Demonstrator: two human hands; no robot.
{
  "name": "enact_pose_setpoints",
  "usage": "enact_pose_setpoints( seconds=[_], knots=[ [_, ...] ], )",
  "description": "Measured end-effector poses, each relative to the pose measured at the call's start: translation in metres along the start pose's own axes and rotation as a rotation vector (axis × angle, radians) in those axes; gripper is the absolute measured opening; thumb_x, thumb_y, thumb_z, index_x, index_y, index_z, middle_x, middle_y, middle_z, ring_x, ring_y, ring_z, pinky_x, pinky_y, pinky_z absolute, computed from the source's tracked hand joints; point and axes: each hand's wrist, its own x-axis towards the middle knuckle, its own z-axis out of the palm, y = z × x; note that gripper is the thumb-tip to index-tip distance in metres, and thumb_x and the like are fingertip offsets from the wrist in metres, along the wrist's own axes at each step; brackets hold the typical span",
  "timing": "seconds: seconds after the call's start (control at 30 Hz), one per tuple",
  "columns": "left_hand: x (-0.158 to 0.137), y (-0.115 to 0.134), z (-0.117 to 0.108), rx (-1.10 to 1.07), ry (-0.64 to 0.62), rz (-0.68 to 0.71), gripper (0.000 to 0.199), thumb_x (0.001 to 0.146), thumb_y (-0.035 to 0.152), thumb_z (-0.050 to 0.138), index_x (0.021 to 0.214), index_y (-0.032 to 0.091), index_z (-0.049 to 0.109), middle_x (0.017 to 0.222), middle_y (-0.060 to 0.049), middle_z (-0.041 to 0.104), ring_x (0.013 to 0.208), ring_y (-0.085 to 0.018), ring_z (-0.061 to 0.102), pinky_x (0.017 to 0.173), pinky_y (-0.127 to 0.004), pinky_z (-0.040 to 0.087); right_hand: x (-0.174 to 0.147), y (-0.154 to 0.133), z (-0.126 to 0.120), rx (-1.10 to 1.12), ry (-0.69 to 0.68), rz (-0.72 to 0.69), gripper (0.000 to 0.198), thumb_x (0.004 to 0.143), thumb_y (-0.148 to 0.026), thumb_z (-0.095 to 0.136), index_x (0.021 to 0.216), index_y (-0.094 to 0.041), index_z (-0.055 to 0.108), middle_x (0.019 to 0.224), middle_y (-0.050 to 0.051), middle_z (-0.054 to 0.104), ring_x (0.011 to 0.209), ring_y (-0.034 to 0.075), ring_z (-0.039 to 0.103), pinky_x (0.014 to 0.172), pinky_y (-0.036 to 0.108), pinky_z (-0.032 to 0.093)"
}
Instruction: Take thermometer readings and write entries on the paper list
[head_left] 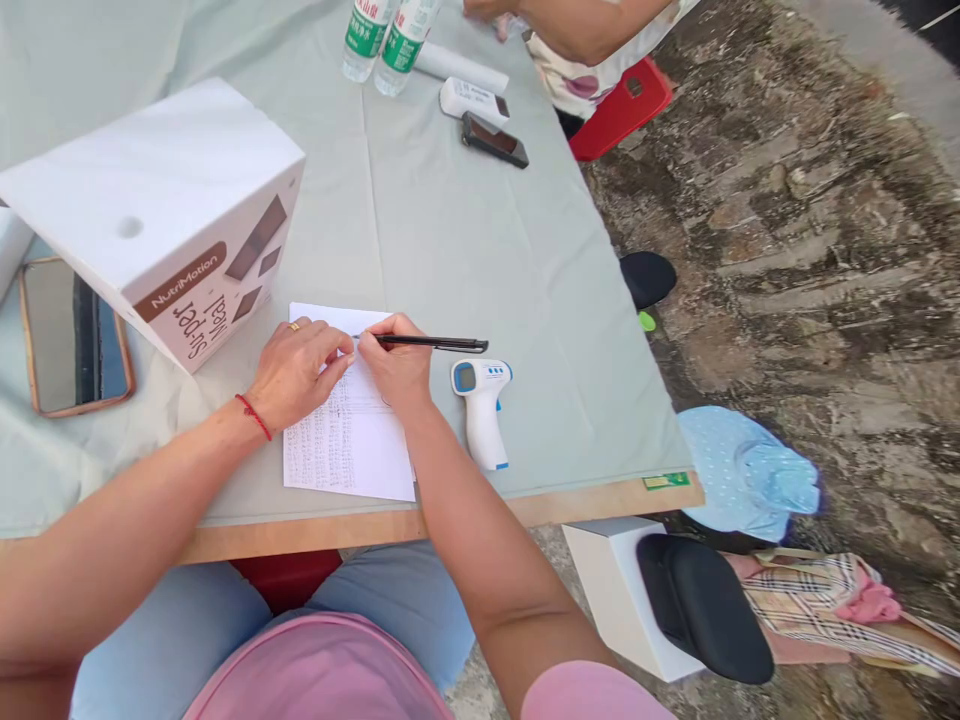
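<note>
Head camera, looking down: I have two bare hands close together over a white sheet of paper [367, 440], near the near edge of a cloth-covered table [585, 400]. My right hand [403, 368] grips a slim black pen [450, 344], its back end pointing right. The writing end is close to the left fingertips; I cannot tell whether it touches the paper. My left hand [300, 368] rests over the sheet's left side, fingers bent, thumb and forefinger close together; whether it pinches anything, I cannot tell. Columns of small writing, too fine to read, fill the sheet's near left part. I judge the step in hand to be writing an entry; the next stroke calls for a steady sheet and a light grip. The paper lies beneath both hands, extending nearer than they do. Right of the right hand lies a white-and-blue thermometer [482, 412]; left of the paper stands a white box [187, 190].
</note>
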Motion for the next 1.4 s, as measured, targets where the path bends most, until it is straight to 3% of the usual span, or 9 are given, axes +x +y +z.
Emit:
enact_pose_setpoints(
  seconds=[0.07,0.17,0.27,0.37,0.47,0.9,1.4],
  knots=[
    [0.0,0.0,0.0,0.021,-0.001,0.008,0.018,0.095,0.027,0.046,0.088,0.018,0.06,0.074,-0.001,0.062,0.075,-0.017,0.054,0.077,-0.033,0.041,0.0,0.0,0.0,-0.007,0.004,-0.006,0.011,0.068,-0.023,0.054,0.061,-0.022,0.047,0.059,-0.006,0.05,0.057,0.011,0.044,0.058,0.026,0.039],
    [-0.001,0.0,0.001,0.107,-0.003,0.036,0.018,0.094,0.02,0.045,0.093,0.017,0.063,0.09,-0.005,0.067,0.083,-0.018,0.056,0.078,-0.034,0.042,0.0,-0.001,-0.001,-0.02,0.007,-0.014,0.011,0.067,-0.022,0.054,0.059,-0.022,0.047,0.058,-0.006,0.05,0.056,0.011,0.044,0.058,0.026,0.039],
    [-0.004,0.002,0.002,0.246,-0.111,0.09,0.021,0.093,0.014,0.044,0.091,0.017,0.065,0.101,-0.006,0.068,0.085,-0.021,0.057,0.074,-0.036,0.041,0.0,0.0,-0.001,-0.022,0.001,0.001,0.01,0.067,-0.024,0.056,0.059,-0.022,0.049,0.057,-0.006,0.051,0.056,0.012,0.044,0.057,0.027,0.039],
    [-0.008,0.005,0.004,0.346,-0.241,0.131,0.021,0.092,0.012,0.044,0.087,0.016,0.064,0.097,-0.007,0.069,0.079,-0.021,0.058,0.07,-0.036,0.042,0.0,0.002,0.001,-0.006,-0.005,0.009,0.009,0.067,-0.026,0.055,0.06,-0.022,0.052,0.056,-0.006,0.052,0.055,0.012,0.045,0.056,0.027,0.038],
    [-0.01,0.007,0.005,0.399,-0.287,0.143,0.023,0.092,0.008,0.041,0.089,0.015,0.063,0.095,-0.007,0.068,0.075,-0.02,0.057,0.066,-0.034,0.042,0.0,0.003,0.002,0.005,-0.014,0.002,0.01,0.067,-0.028,0.054,0.059,-0.022,0.051,0.055,-0.006,0.052,0.055,0.013,0.046,0.055,0.027,0.039],
    [-0.011,0.011,0.005,0.436,-0.329,0.12,0.022,0.092,0.009,0.038,0.093,0.013,0.06,0.115,-0.012,0.063,0.076,-0.021,0.058,0.066,-0.037,0.044,0.0,0.003,0.003,-0.007,-0.01,0.035,0.014,0.066,-0.034,0.056,0.058,-0.023,0.052,0.054,-0.005,0.052,0.055,0.014,0.046,0.055,0.028,0.039],
    [-0.01,0.012,0.004,0.42,-0.338,0.111,0.023,0.092,0.009,0.037,0.089,0.014,0.06,0.112,-0.012,0.064,0.077,-0.021,0.058,0.068,-0.038,0.044,0.0,0.003,0.003,-0.003,-0.017,0.027,0.012,0.066,-0.031,0.055,0.058,-0.023,0.051,0.055,-0.005,0.052,0.056,0.014,0.045,0.055,0.028,0.039]
  ],
)
